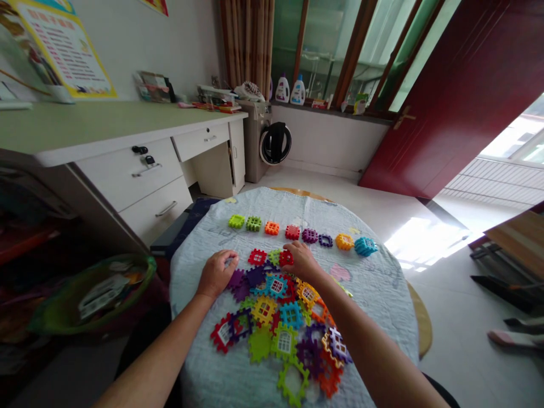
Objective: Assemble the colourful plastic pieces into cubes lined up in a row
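Note:
A heap of flat, notched plastic building tiles (280,326) in many colours lies on a round table covered with a pale quilted cloth (382,289). Beyond the heap, a row of small stacked blocks (297,232) runs from green on the left to blue on the right. My left hand (217,272) rests curled at the heap's left edge, fingers on the cloth beside purple tiles. My right hand (301,259) is closed on a red tile (285,258) at the heap's far edge. A second red tile (257,256) lies between the hands.
A white desk with drawers (140,170) stands to the left, keys in one drawer. A green basket (85,294) sits on the floor at the left. A washing machine (267,141) and a dark red door (459,96) lie beyond the table.

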Available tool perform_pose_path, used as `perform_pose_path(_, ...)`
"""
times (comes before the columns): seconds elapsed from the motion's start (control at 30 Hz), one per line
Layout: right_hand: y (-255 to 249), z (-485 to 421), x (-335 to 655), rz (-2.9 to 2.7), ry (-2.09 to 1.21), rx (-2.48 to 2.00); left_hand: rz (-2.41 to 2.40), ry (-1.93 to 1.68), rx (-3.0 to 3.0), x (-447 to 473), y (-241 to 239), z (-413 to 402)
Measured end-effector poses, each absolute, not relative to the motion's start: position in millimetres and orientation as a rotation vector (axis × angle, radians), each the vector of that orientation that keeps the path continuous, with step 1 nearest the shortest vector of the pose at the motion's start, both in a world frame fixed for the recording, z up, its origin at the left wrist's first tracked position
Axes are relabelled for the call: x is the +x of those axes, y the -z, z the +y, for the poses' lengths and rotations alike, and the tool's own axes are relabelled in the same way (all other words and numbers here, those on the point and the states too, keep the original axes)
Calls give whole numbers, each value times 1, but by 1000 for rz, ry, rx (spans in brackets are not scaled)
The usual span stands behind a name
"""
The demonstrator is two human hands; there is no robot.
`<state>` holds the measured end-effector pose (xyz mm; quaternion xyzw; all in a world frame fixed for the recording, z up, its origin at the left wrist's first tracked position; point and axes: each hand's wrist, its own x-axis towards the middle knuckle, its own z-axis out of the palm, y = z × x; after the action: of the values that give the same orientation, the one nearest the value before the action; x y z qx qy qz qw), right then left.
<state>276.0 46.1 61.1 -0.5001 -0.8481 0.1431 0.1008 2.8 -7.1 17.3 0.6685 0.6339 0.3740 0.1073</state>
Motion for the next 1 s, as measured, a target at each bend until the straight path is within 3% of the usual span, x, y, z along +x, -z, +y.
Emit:
perform_pose_path(0.33,-57,56,279,-2524,-536,-1501,1866,-1132,1968,3,-16,-7)
perform_pose_path(1.0,-49,66,274,-2678,-342,-1493,1871,-1145,1981,5,-18,-8)
